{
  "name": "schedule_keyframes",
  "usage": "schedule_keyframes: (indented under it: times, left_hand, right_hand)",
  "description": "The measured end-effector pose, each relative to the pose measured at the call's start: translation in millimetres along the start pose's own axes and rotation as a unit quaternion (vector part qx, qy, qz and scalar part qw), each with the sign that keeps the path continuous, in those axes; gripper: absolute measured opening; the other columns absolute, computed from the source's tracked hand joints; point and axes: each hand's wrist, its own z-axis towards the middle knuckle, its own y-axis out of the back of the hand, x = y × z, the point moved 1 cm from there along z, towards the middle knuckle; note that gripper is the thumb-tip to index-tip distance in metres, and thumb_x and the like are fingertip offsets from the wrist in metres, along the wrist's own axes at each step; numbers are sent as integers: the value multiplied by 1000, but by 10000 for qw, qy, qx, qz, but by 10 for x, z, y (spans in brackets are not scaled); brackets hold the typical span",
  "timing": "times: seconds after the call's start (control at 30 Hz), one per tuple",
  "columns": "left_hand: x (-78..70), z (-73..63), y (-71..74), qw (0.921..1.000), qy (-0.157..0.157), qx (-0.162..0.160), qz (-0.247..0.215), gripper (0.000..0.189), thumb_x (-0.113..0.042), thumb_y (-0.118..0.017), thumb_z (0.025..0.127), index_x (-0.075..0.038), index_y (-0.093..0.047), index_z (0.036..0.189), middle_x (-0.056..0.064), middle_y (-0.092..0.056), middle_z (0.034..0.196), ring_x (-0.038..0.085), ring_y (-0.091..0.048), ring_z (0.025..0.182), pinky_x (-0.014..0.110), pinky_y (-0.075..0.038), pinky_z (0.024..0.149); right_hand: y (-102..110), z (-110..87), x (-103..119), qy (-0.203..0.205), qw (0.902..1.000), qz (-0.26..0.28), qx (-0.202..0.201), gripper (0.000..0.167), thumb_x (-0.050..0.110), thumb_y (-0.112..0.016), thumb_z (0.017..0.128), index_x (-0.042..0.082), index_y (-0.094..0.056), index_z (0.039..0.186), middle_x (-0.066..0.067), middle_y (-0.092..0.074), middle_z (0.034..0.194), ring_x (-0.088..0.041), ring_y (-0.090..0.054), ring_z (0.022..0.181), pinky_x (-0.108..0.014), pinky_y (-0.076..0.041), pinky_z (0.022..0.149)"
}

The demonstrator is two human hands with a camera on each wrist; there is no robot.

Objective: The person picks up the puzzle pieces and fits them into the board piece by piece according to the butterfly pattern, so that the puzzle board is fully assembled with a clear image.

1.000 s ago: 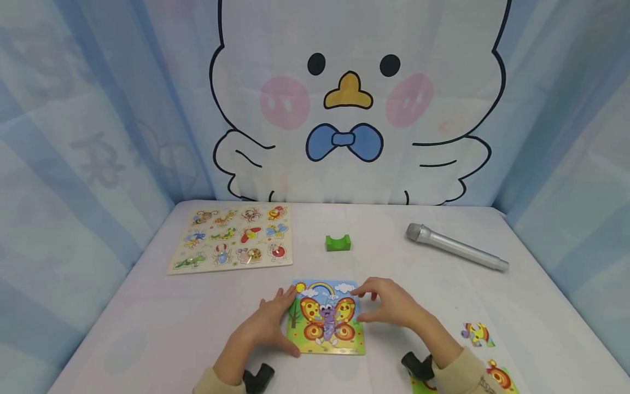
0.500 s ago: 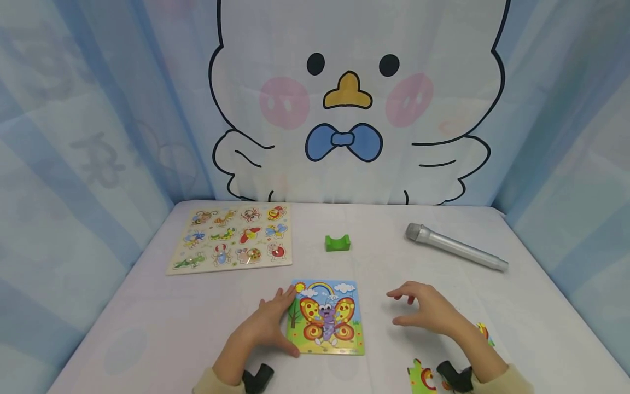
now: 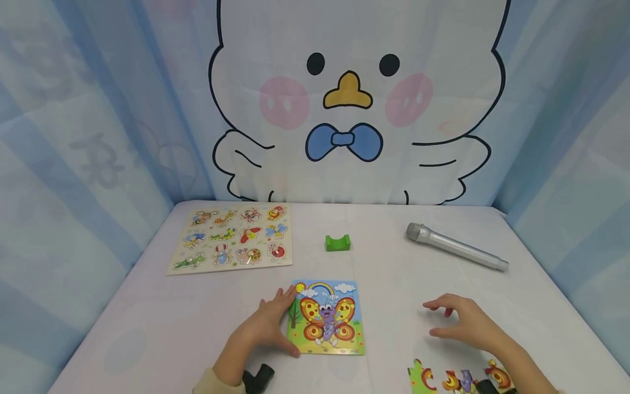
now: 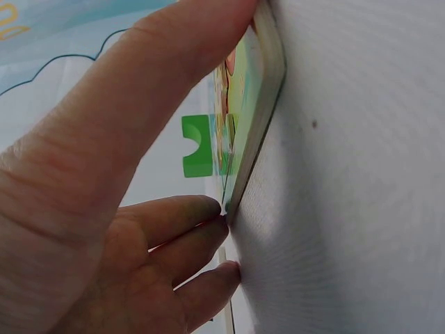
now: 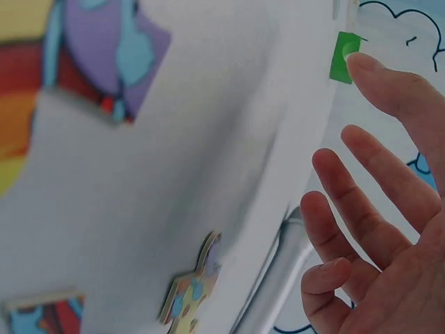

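A square butterfly picture puzzle (image 3: 327,317) lies flat at the table's front middle. My left hand (image 3: 268,325) rests along its left edge, thumb at the lower corner and fingertips at the upper one. In the left wrist view the thumb and fingers touch the thick edge of the board. Out to the right, my right hand (image 3: 465,323) hovers with fingers spread and nothing between them. Below it lie loose puzzle pieces: a green one (image 3: 420,377), a purple and orange one (image 3: 458,380) and one with a spiral (image 3: 498,372). The right wrist view shows another piece (image 5: 191,289).
A wooden insect puzzle board (image 3: 231,238) lies at the back left. Behind the butterfly puzzle sits a small green block (image 3: 338,243). A silver toy microphone (image 3: 458,247) lies at the back right. Printed curtains surround the white table.
My right hand has moved away from the butterfly puzzle, rightward and a little nearer, to above the loose pieces. My left hand and the puzzle have stayed in place.
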Motion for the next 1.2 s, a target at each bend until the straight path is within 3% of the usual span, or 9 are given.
schedule_keyframes:
  times: [0.27,0.47,0.6,0.77,0.93,1.2]
  left_hand:
    - [-16,-9,5,10000,2,9,-15,114,-35,-88,51,1,-28,141,14,-21,149,38,-13,136,64,-8,104]
    - [-24,-11,11,10000,37,-18,40,114,-36,-88,51,0,-29,141,13,-22,149,37,-13,136,63,-8,105]
    - [-17,-8,9,10000,45,-26,76,114,-36,-88,51,0,-29,142,12,-22,149,37,-13,136,62,-8,105]
    - [-16,-13,2,10000,-3,-44,60,115,-36,-88,50,1,-29,141,14,-22,149,38,-14,136,63,-8,104]
    - [-23,-16,1,10000,-25,-34,61,114,-36,-88,51,1,-29,141,14,-22,149,38,-14,136,64,-9,104]
    - [-35,-21,2,10000,-18,10,10,114,-35,-88,52,1,-28,141,14,-21,149,38,-13,136,64,-9,104]
  right_hand:
    - [94,-264,-239,-570,9971,-334,-375,46,27,-80,66,11,-66,107,-3,-63,100,-7,-47,72,-23,-40,56]
    - [163,-409,-392,-897,9937,-581,-324,48,29,-80,66,10,-66,107,-4,-62,102,-5,-45,72,-22,-39,56]
    - [205,-452,-475,-1156,9911,-634,-191,50,27,-80,66,8,-65,109,-9,-61,105,-11,-48,77,-24,-43,57]
    - [237,-464,-558,-1436,9874,-661,-62,53,24,-81,64,5,-64,111,-18,-58,111,-24,-54,86,-34,-49,65]
    - [251,-478,-637,-1494,9866,-653,52,53,18,-81,63,4,-63,111,-21,-57,113,-26,-54,87,-40,-50,68]
    - [269,-512,-702,-1302,9890,-696,87,49,10,-79,64,4,-64,110,-17,-60,109,-22,-54,84,-32,-48,65]
